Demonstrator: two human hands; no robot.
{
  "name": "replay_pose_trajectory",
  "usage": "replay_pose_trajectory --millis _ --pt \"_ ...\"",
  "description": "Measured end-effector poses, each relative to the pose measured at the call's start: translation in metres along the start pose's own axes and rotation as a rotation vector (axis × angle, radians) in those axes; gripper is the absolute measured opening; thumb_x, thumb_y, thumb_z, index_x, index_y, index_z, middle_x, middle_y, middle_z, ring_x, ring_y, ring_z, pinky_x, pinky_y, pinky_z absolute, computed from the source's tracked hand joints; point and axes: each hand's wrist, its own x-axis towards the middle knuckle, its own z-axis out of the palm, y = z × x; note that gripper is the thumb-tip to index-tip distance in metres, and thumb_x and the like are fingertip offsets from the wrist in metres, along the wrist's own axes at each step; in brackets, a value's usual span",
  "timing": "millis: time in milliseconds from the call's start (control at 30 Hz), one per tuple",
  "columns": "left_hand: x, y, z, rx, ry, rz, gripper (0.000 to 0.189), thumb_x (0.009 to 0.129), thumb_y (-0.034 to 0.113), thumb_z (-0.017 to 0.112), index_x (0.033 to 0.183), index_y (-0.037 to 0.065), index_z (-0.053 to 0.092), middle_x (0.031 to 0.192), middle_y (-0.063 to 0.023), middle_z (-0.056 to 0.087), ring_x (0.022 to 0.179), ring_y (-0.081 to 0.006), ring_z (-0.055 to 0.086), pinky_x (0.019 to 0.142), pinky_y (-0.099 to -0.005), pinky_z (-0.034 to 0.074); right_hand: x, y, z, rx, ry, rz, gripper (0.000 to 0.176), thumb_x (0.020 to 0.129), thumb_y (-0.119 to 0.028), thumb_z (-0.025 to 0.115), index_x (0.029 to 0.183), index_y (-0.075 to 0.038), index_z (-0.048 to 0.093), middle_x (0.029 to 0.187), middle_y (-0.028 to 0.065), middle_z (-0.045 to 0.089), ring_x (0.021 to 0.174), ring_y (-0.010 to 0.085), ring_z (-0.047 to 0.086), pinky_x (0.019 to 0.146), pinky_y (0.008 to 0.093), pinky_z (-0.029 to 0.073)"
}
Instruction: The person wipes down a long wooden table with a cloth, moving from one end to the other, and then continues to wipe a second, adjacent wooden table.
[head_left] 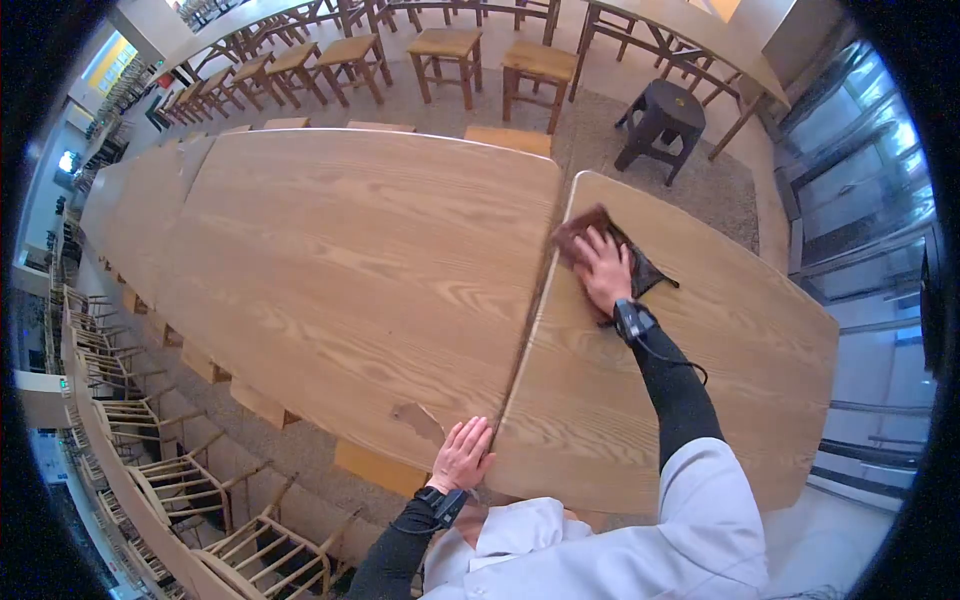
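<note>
A dark brown cloth (640,262) lies partly bunched on the right-hand wooden table (700,350), close to the seam with its neighbour. My right hand (604,268) presses down on this cloth from above, gripping it under slightly bent fingers. Part of the cloth sticks out to the right of the hand, and its underside is hidden. My left hand (462,455) rests palm down and holds nothing, fingers stretched out at the near edge of the longer wooden table (350,270). Beside those fingertips the tabletop has a chipped, darker patch (418,418).
A narrow gap (528,320) separates the two tables. Wooden stools (445,55) line the far side, with a dark plastic stool (662,125) at the far right. Chairs (265,550) stand at the lower left. Glass panels (865,200) rise along the right.
</note>
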Motion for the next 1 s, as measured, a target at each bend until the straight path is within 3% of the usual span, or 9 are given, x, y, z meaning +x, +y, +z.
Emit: replay_pose_trajectory --millis 133,200,267,333,367,467,667,733,1000 --pt "-0.004 0.009 0.009 -0.031 0.014 -0.044 0.059 0.085 0.038 0.063 0.133 0.007 0.050 0.146 -0.0118 0.041 0.137 -0.0265 0.037 0.113 -0.0509 0.024 -0.069 -0.016 -0.031 0.165 -0.254 -0.273 0.066 0.082 -0.039 0.066 0.142 -0.022 0.044 0.153 0.0116 0.031 0.142 0.0362 0.026 0.115 0.0594 0.012" --pt "0.000 0.014 0.007 -0.040 0.008 -0.075 0.064 0.084 0.043 0.064 0.135 0.009 0.048 0.149 -0.0102 0.039 0.139 -0.0255 0.034 0.114 -0.0551 0.021 -0.072 -0.009 -0.057 0.300 -0.417 -0.292 0.060 0.085 -0.038 0.063 0.139 -0.019 0.046 0.149 0.0140 0.038 0.139 0.0351 0.033 0.114 0.0541 0.020" --pt "-0.002 0.022 0.003 0.048 -0.144 0.008 0.070 0.082 0.054 0.062 0.139 0.016 0.046 0.152 -0.0062 0.035 0.142 -0.0226 0.028 0.113 -0.0623 0.012 -0.044 0.029 -0.053 0.390 -0.290 -0.076 0.050 0.091 -0.036 0.057 0.135 -0.014 0.050 0.142 0.0158 0.046 0.134 0.0341 0.040 0.111 0.0478 0.030" --pt "-0.004 0.022 0.005 0.048 -0.186 -0.020 0.071 0.082 0.059 0.059 0.140 0.021 0.046 0.152 -0.0034 0.035 0.143 -0.0205 0.025 0.112 -0.0645 0.008 -0.003 0.104 -0.003 0.519 0.226 0.067 0.044 0.094 -0.034 0.052 0.131 -0.010 0.052 0.137 0.0161 0.051 0.129 0.0335 0.046 0.106 0.0437 0.036" --pt "-0.002 0.022 0.004 0.098 -0.201 -0.007 0.072 0.082 0.059 0.059 0.140 0.020 0.046 0.152 -0.0033 0.034 0.143 -0.0202 0.025 0.112 -0.0640 0.008 0.019 0.144 0.014 0.137 0.321 0.138 0.043 0.095 -0.034 0.051 0.130 -0.009 0.052 0.137 0.0150 0.051 0.129 0.0331 0.045 0.107 0.0479 0.035" --pt "0.001 0.023 0.004 0.130 -0.225 -0.044 0.071 0.082 0.059 0.059 0.140 0.020 0.047 0.152 -0.0026 0.035 0.143 -0.0197 0.026 0.112 -0.0635 0.009 0.073 0.217 0.011 -0.244 0.073 0.379 0.050 0.097 -0.046 0.044 0.137 -0.015 0.049 0.142 0.0097 0.048 0.135 0.0293 0.039 0.107 0.0559 0.031" --pt "-0.003 0.020 0.012 0.069 -0.205 -0.054 0.067 0.084 0.061 0.057 0.137 0.022 0.050 0.150 -0.0059 0.039 0.141 -0.0215 0.032 0.113 -0.0626 0.007 0.122 0.239 0.031 -0.013 -0.223 0.391 0.059 0.098 -0.054 0.028 0.129 -0.014 0.057 0.133 0.0135 0.057 0.122 0.0307 0.053 0.104 0.0463 0.039" --pt "-0.003 0.021 0.014 0.101 -0.214 -0.066 0.068 0.083 0.063 0.056 0.138 0.024 0.049 0.150 -0.0059 0.039 0.142 -0.0215 0.030 0.113 -0.0621 0.007 0.133 0.220 0.018 -0.075 -0.303 0.594 0.063 0.098 -0.055 0.024 0.122 -0.010 0.062 0.123 0.0181 0.061 0.113 0.0346 0.059 0.099 0.0454 0.043" --pt "-0.002 0.021 0.011 0.118 -0.187 -0.039 0.072 0.083 0.066 0.056 0.140 0.024 0.047 0.150 -0.0040 0.039 0.143 -0.0223 0.028 0.114 -0.0611 0.001 0.147 0.234 0.046 -0.178 -0.202 0.648 0.068 0.099 -0.052 0.019 0.117 -0.005 0.065 0.120 0.0215 0.062 0.116 0.0375 0.057 0.099 0.0503 0.040"
